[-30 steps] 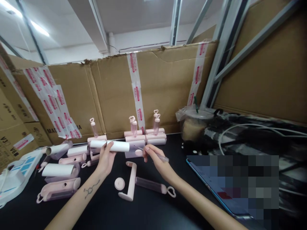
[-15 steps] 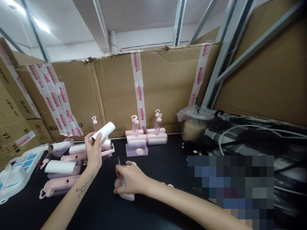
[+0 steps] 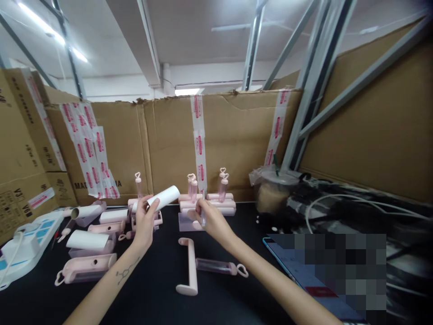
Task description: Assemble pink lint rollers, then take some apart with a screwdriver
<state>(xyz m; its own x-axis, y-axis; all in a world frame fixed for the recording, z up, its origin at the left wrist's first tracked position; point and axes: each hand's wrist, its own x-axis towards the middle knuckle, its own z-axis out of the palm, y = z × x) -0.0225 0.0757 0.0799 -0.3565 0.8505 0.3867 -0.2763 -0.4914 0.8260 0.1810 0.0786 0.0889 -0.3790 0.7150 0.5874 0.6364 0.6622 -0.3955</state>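
Note:
My left hand [image 3: 145, 224] grips a white roll [image 3: 164, 197], tilted up to the right, above the parts on the left. My right hand [image 3: 212, 220] is closed around a thin, silvery, see-through tool [image 3: 203, 212] that stands upright; its exact kind is unclear. The fingers are in front of a translucent purple tray [image 3: 185, 222], and whether they touch it is hard to see. Below, a pink U-shaped frame [image 3: 192, 267] lies on the black table. A clear tube with a pink heart-shaped loop [image 3: 216, 266] lies against its right side.
Pink roller holders [image 3: 223, 207] with upright tubes stand at the cardboard wall [image 3: 169, 140]. White rolls [image 3: 88, 240], pink holders [image 3: 88, 267] and a power strip [image 3: 40, 230] lie left. A drink cup [image 3: 270, 194], cables and a phone [image 3: 287, 262] are right.
My right hand has risen away from the pink frame with the thin tool, uncovering the frame and the tube. The left hand and roll have shifted right and slightly down in view.

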